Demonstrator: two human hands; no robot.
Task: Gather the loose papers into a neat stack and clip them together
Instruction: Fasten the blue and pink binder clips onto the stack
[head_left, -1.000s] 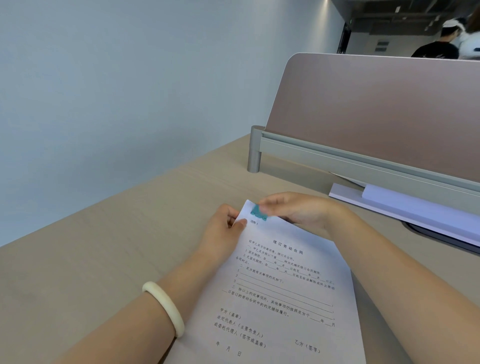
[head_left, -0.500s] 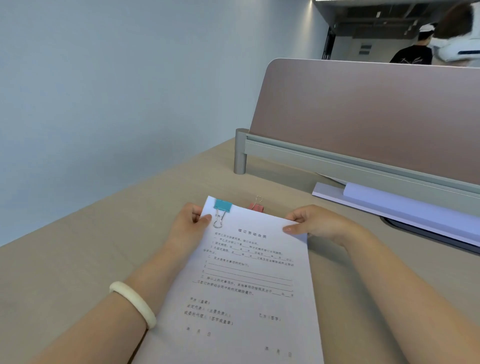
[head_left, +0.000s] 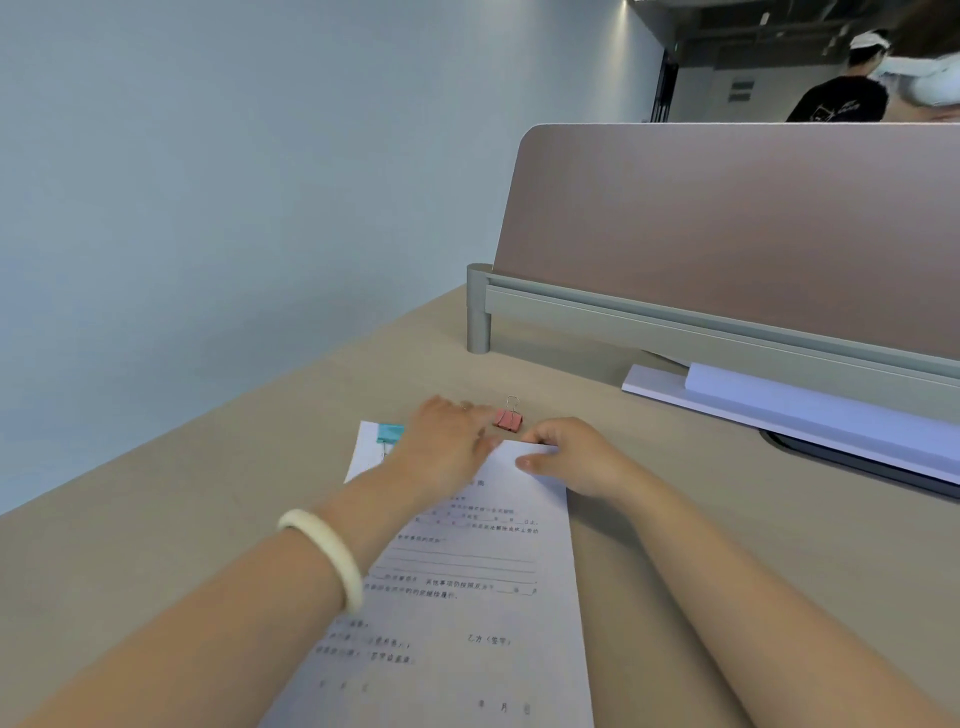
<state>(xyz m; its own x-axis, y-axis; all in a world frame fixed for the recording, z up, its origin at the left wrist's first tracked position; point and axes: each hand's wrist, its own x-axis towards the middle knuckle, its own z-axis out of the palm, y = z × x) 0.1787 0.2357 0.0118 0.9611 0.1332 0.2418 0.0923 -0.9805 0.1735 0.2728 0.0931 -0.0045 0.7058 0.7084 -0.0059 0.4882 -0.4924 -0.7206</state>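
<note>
A stack of printed white papers (head_left: 467, 597) lies on the beige desk in front of me. A teal binder clip (head_left: 389, 433) is clamped on its top left corner. A pink binder clip (head_left: 508, 419) sits on the desk just beyond the stack's top edge. My left hand (head_left: 447, 447) stretches across the top of the papers, fingers spread, its fingertips close to the pink clip; it looks blurred. My right hand (head_left: 571, 457) pinches the top right corner of the stack.
A brown desk divider (head_left: 727, 234) on a grey rail stands at the back right. Below it lie a white board and a paper ream (head_left: 805, 410). A person in a black shirt (head_left: 841, 98) stands beyond the divider. A wall runs along the left.
The teal clip went onto the top left corner and my right hand let it go, shifting to the top right corner. My left hand left the left edge and reached toward the pink clip.
</note>
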